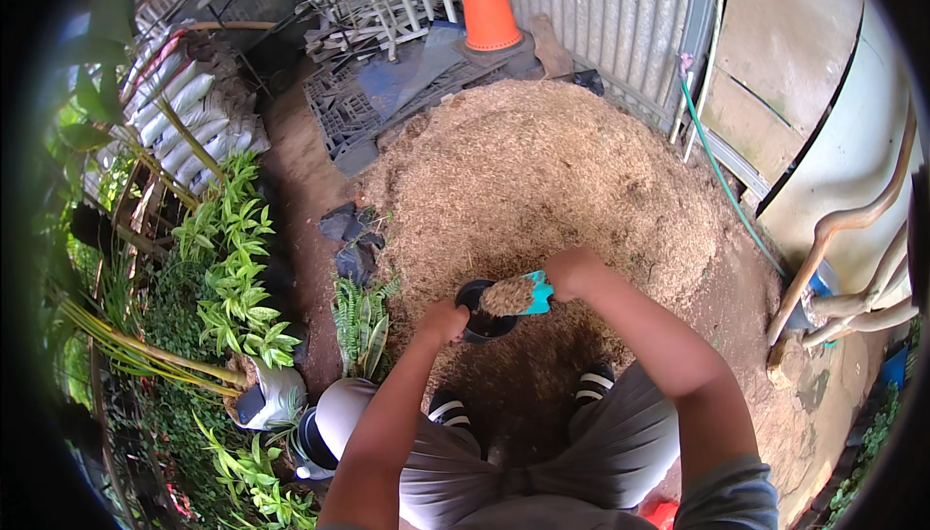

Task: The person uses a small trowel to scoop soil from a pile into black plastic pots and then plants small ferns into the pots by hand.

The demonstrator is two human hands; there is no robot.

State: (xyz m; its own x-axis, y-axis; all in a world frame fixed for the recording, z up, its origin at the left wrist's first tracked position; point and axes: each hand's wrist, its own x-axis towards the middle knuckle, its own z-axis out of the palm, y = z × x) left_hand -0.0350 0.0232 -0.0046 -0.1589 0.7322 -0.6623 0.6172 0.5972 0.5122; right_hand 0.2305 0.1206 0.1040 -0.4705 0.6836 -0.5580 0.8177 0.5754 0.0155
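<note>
My left hand [444, 323] grips the rim of a black plastic plant pot [485, 328] at its left side. In my right hand [574, 273] is a teal hand trowel [538, 293], its blade pointing left over the pot's mouth. A heap of light brown, husk-like planting mix [508, 296] covers the blade. Inside the pot it is dark, and the trowel hides part of the opening. Just beyond both hands rises a large mound of the same-looking loose material [538, 159].
Potted snake plants [362, 330] and black plastic bags [352, 239] stand left of the mound. Leafy plants [236, 261] and stacked white sacks [192, 112] line the left side. An orange traffic cone [488, 3] stands behind. A green hose [726, 174] and driftwood branches [846, 221] are at right.
</note>
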